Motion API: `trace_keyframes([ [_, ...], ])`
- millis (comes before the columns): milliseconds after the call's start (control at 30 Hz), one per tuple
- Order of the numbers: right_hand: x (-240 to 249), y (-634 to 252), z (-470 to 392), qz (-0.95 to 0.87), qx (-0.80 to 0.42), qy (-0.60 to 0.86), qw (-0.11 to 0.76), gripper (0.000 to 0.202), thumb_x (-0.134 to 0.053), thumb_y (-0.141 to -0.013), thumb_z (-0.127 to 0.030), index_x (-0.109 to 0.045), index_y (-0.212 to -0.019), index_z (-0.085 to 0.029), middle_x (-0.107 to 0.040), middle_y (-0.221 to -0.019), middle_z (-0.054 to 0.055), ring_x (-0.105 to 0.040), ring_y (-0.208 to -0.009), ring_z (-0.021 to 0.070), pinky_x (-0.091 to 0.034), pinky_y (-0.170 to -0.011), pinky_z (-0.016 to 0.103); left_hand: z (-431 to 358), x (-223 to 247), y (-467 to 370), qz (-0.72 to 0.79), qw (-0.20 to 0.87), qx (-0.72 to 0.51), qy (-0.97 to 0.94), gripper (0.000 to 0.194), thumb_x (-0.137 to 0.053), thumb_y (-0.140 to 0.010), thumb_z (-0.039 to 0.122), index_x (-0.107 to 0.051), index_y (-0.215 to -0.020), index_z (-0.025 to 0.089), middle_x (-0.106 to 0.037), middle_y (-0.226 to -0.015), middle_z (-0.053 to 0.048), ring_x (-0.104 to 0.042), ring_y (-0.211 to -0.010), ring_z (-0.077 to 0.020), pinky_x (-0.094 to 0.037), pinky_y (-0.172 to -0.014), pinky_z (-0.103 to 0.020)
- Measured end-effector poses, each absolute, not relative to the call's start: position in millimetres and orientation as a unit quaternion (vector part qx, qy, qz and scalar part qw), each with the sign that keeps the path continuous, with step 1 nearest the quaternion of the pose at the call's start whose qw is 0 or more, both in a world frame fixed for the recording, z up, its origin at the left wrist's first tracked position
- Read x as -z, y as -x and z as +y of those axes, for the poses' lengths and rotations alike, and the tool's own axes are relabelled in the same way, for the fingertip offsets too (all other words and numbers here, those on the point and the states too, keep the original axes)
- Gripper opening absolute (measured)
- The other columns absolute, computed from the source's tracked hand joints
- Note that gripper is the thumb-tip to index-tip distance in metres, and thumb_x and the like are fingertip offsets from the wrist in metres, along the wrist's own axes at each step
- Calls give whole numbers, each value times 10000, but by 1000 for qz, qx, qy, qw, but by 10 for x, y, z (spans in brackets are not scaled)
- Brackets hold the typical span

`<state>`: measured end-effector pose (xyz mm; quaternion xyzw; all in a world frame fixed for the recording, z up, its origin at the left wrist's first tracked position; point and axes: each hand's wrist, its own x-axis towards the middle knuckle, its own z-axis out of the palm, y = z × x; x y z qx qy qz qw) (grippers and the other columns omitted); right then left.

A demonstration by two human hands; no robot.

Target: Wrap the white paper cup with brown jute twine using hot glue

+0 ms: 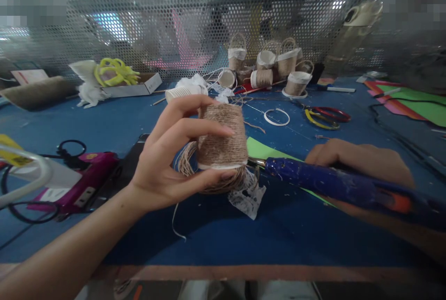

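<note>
My left hand [174,151] grips a small paper cup wrapped in jute twine [223,137], fingers across its side and thumb under its white rim. A blue glue gun [313,177] is in my right hand [362,163], its metal nozzle pointing left at the cup's lower right edge. Whether the nozzle touches the cup I cannot tell. Behind and below the cup lies a coil of loose twine [186,158]. A scrap of white lace [249,195] is on the blue table [223,239] beneath it, and a green sheet [259,146] lies partly behind the glue gun.
Several twine-wrapped baskets [287,63] stand at the back before a perforated metal screen [205,21]. Scissors [325,116] and a white ring [277,117] lie right of centre. At left are a magenta power strip [83,184] and a box [132,87] with yellow cord [114,72].
</note>
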<state>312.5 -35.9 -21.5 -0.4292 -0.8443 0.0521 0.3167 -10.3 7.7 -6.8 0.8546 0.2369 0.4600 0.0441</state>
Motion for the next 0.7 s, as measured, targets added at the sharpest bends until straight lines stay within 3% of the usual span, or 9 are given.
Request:
trace_keyframes([
  [700, 222, -3127, -360, -846, -41, 442, 295, 51, -556, -868, -370, -529, -849, -331, -750, -738, -122, -699, -588, 142, -400, -547, 285, 57, 19, 50, 223, -14, -441, -869, 288, -692, -967, 422, -652, -1196, 251, -561, -1342, -92, -566, -1240, -269, -511, -1088, -495],
])
